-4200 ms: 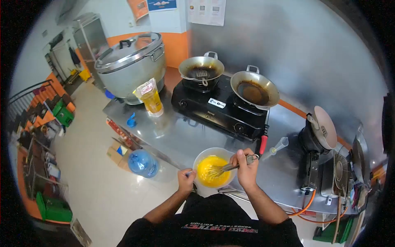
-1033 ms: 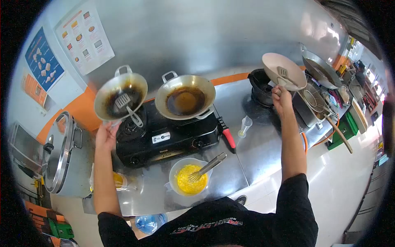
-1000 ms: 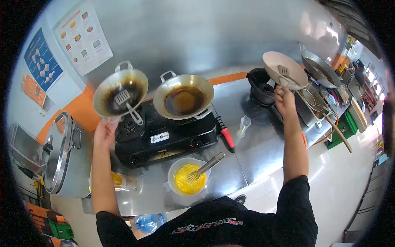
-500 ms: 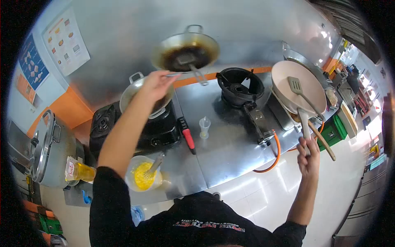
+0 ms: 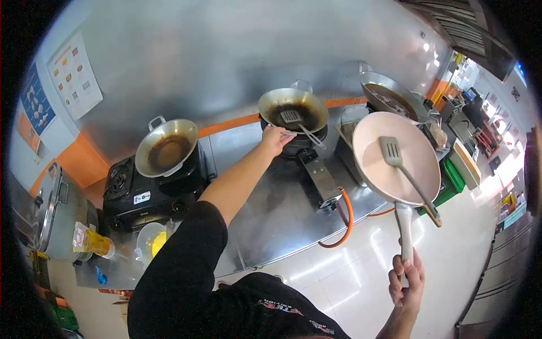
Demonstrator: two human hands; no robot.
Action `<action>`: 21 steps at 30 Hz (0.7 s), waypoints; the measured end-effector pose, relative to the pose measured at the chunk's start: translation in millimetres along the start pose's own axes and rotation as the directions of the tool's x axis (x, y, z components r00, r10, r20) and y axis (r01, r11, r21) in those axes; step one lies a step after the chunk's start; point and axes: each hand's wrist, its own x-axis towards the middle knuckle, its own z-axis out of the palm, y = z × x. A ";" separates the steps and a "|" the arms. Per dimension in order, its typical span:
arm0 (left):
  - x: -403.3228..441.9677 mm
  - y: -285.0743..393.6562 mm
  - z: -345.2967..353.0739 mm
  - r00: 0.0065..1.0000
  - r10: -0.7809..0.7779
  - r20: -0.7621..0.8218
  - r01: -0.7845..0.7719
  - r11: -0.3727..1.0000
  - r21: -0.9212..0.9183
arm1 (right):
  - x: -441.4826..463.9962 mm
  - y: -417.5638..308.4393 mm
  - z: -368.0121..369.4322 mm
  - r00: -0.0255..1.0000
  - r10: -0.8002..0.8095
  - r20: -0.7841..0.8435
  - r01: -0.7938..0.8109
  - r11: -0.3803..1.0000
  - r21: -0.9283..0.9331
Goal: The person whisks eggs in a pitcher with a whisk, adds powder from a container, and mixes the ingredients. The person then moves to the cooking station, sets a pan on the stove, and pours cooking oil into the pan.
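Note:
My left hand is closed on the near handle of a metal wok with a browned inside. A slotted turner lies in this wok, its handle over the near rim. Under the wok is a black gas burner. In my right hand is the grey handle of a frying pan with a pale pink inside, held up off the counter's right side. A grey slotted spatula rests in the pan, and its handle sticks out past the rim.
On the left, a second wok sits on a black gas stove. A bowl of yellow mixture is partly hidden by my left arm. A wide pan of dark liquid stands back right. An orange hose hangs over the counter edge.
My left hand has carried the wok with the turner rightward and down onto the burner. My right hand has lifted the frying pan off and drawn it nearer, uncovering the pan of liquid.

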 end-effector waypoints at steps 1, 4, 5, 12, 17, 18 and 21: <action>8.9 -10.5 -3.1 1.000 0.016 0.003 -0.016 1.000 -0.017 | -4.3 -1.6 0.3 1.000 0.020 -0.007 -0.020 1.000 -0.004; 16.8 -26.7 -0.6 0.997 0.012 -0.073 -0.013 1.000 -0.012 | -9.8 -2.7 -7.3 0.999 0.047 -0.026 -0.047 0.999 -0.005; 24.8 -33.3 -7.3 0.999 0.015 -0.040 -0.016 0.999 -0.038 | -10.5 -1.0 -11.1 0.998 0.056 -0.004 -0.056 0.998 -0.026; 20.4 -47.7 -3.0 0.995 0.039 -0.095 -0.042 0.999 -0.032 | -15.4 5.1 -17.1 0.996 0.088 0.006 -0.087 0.995 -0.040; 39.0 -51.4 -25.2 0.997 -0.056 -0.058 0.054 0.998 -0.039 | -14.2 15.9 -11.7 0.994 0.096 0.055 -0.095 0.995 -0.022; 40.6 -51.9 -26.7 0.995 -0.056 -0.085 0.057 0.998 0.008 | -15.4 17.9 -9.7 0.993 0.100 0.064 -0.098 0.995 -0.028; 39.7 -46.4 -21.7 0.998 -0.035 -0.056 0.040 0.994 0.098 | -19.7 19.9 11.0 0.997 0.059 0.059 -0.052 0.992 -0.113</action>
